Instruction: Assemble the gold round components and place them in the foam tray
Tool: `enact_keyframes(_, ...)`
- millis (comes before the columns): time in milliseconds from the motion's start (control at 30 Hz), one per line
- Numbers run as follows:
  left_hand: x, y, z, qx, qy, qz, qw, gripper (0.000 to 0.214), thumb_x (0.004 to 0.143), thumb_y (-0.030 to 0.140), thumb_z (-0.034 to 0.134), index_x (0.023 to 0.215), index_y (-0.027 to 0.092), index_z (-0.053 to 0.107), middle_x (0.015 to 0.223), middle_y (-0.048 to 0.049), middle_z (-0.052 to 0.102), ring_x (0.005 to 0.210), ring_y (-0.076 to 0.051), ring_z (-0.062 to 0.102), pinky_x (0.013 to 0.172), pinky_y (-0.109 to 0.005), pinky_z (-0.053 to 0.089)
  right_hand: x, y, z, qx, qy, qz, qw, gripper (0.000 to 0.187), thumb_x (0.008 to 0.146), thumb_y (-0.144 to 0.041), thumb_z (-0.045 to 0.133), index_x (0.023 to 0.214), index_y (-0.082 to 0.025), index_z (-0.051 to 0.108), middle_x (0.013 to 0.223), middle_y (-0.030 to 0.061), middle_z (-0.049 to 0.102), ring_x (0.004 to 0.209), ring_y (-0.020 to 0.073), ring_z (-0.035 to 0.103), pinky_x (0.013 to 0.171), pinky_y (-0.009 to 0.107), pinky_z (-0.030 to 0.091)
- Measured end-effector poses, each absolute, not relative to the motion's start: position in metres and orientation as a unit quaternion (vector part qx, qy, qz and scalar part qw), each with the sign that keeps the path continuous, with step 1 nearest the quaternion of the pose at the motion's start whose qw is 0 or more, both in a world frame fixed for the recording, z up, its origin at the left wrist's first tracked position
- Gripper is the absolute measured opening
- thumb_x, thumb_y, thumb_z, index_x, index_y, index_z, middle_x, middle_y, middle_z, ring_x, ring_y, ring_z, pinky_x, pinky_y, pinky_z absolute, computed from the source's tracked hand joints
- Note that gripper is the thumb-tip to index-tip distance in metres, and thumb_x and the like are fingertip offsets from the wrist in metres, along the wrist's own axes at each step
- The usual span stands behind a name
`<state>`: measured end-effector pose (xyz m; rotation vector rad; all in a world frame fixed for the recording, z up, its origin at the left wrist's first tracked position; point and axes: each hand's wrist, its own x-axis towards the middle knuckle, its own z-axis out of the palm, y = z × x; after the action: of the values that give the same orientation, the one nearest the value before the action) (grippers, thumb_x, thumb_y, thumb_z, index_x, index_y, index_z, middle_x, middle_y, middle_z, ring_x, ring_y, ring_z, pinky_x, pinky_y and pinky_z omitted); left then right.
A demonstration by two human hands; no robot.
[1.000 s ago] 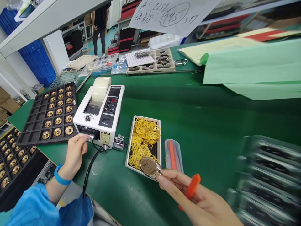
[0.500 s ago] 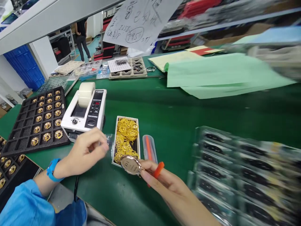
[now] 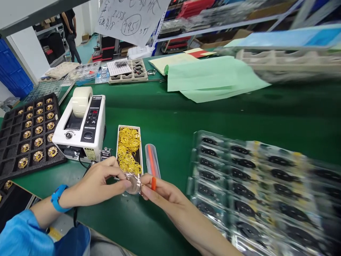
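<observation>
My left hand (image 3: 99,181) and my right hand (image 3: 160,193) meet over the green table, both pinching a small round metal disc (image 3: 133,183). A clear piece of tape seems to lie over the disc, held by my left fingertips. An orange tool (image 3: 153,182) is tucked between the fingers of my right hand. Just behind the hands stands a white box of yellow rubber bands (image 3: 128,149), and a clear tube with an orange stick (image 3: 151,160) lies beside it. The white tape dispenser (image 3: 81,124) sits to the left.
A black foam tray of gold round parts (image 3: 29,131) lies at the far left. Clear blister trays with dark parts (image 3: 255,185) fill the right. Green paper sheets (image 3: 210,78) and beige trays (image 3: 128,71) lie further back. A person (image 3: 69,28) stands in the aisle.
My left hand left the dispenser's outlet and came right to the disc held by my right hand. The view has swung to the right, bringing the blister trays further in.
</observation>
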<state>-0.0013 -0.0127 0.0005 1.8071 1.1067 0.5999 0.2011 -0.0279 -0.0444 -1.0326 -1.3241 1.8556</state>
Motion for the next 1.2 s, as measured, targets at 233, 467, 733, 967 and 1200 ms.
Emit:
enact_keyframes(233, -0.0017, -0.0121, 0.0018, 0.739, 0.451, 0.232, 0.443, 0.020, 0.088, 0.027, 0.057, 0.071, 0.018, 0.062, 0.075, 0.0027, 0.040, 0.069, -0.012, 0.043, 0.065, -0.027, 0.033, 0.1997, -0.0273, -0.0409, -0.389, -0.512, 0.699, 0.312, 0.041, 0.085, -0.061, 0.058, 0.078, -0.021, 0.060, 0.075, -0.0008, 0.053, 0.071, 0.0150, 0.046, 0.067, 0.026, 0.039)
enact_keyframes(467, -0.0008, -0.0116, 0.0033, 0.736, 0.452, 0.225, 0.451, 0.019, 0.088, 0.027, 0.057, 0.071, 0.018, 0.062, 0.076, 0.0027, 0.041, 0.070, -0.012, 0.044, 0.065, -0.026, 0.034, 0.2016, -0.0282, -0.0449, -0.379, -0.509, 0.704, 0.318, 0.037, 0.088, -0.058, 0.058, 0.079, -0.021, 0.060, 0.076, -0.0014, 0.055, 0.072, 0.0142, 0.047, 0.068, 0.025, 0.037)
enact_keyframes(733, -0.0004, -0.0136, 0.0034, 0.742, 0.461, 0.224, 0.433, 0.019, 0.087, 0.026, 0.057, 0.071, 0.018, 0.062, 0.076, 0.0028, 0.041, 0.070, -0.011, 0.045, 0.065, -0.026, 0.035, 0.2011, -0.0270, -0.0449, -0.385, -0.507, 0.709, 0.304, 0.042, 0.085, -0.062, 0.058, 0.078, -0.021, 0.058, 0.072, -0.0021, 0.049, 0.068, 0.0133, 0.042, 0.064, 0.025, 0.037)
enact_keyframes(967, 0.0045, -0.0148, -0.0002, 0.759, 0.476, 0.233, 0.378, 0.017, 0.083, 0.019, 0.058, 0.066, 0.017, 0.057, 0.075, 0.0028, 0.043, 0.067, -0.010, 0.047, 0.062, -0.025, 0.035, 0.1999, -0.0269, -0.0473, -0.402, -0.503, 0.708, 0.290, 0.047, 0.081, -0.067, 0.059, 0.075, -0.021, 0.054, 0.070, -0.0019, 0.045, 0.064, 0.0133, 0.040, 0.058, 0.024, 0.037)
enact_keyframes(1200, 0.0013, -0.0146, -0.0043, 0.783, 0.507, 0.260, 0.248, 0.019, 0.080, 0.020, 0.062, 0.067, 0.018, 0.048, 0.075, 0.0022, 0.046, 0.068, -0.013, 0.049, 0.061, -0.026, 0.037, 0.2008, -0.0236, -0.0435, -0.421, -0.524, 0.673, 0.309, 0.050, 0.080, -0.071, 0.057, 0.075, -0.021, 0.056, 0.069, -0.0014, 0.043, 0.065, 0.0144, 0.040, 0.060, 0.026, 0.037)
